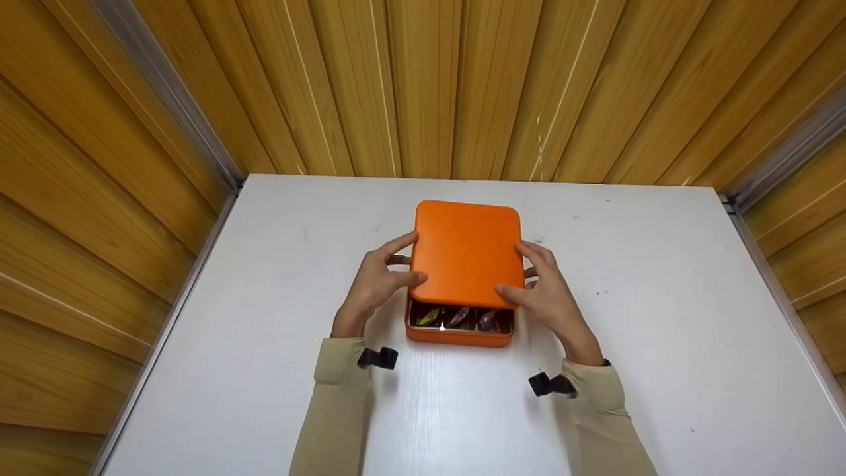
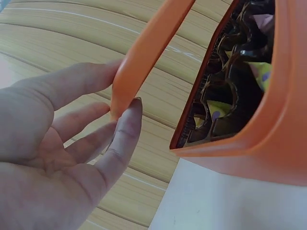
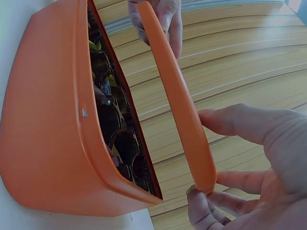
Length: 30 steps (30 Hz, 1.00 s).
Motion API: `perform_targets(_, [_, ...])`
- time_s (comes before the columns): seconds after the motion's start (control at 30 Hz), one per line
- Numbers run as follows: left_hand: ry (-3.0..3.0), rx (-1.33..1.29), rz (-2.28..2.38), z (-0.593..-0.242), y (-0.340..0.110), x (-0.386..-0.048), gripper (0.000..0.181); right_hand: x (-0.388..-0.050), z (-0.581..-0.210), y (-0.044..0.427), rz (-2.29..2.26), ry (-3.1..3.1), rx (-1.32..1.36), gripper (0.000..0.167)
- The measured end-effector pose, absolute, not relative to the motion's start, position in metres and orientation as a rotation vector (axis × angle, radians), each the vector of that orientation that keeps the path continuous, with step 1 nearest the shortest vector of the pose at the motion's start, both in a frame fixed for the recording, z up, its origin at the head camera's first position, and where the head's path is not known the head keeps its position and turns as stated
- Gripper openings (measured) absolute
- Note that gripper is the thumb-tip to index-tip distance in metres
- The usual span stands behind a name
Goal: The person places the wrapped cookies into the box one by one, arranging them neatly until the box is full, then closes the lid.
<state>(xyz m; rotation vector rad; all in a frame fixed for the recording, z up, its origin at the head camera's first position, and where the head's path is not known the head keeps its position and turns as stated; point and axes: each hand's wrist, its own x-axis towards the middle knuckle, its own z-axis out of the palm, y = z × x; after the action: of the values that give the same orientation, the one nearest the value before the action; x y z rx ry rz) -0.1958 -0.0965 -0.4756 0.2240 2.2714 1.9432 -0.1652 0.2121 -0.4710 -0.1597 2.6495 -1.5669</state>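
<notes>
An orange lid (image 1: 468, 251) is held by both hands above an orange tin box (image 1: 459, 338). My left hand (image 1: 379, 280) grips the lid's left side, thumb on top and fingers at the edge. On the opposite side my right hand (image 1: 543, 284) grips it the same way. Both wrist views show a gap between the lid (image 2: 139, 57) and the box (image 3: 53, 110). Inside the box sits a dark divided tray (image 2: 235, 91) with wrapped candies (image 1: 456, 317) in its compartments. In the head view, the lid hides most of the contents.
The box stands on a white table (image 1: 317, 218). Wood-patterned panels (image 1: 423, 86) rise behind the table and at both sides, with metal strips (image 1: 182, 86) at the corners. Small dark marks dot the tabletop.
</notes>
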Motion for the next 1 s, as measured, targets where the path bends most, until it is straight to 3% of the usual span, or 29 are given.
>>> perform_targets(1.0, [2.344, 0.126, 1.730, -0.488, -0.102, -0.169, 0.074, -0.145, -0.471, 0.195, -1.295, 2.670, -0.053, 0.088])
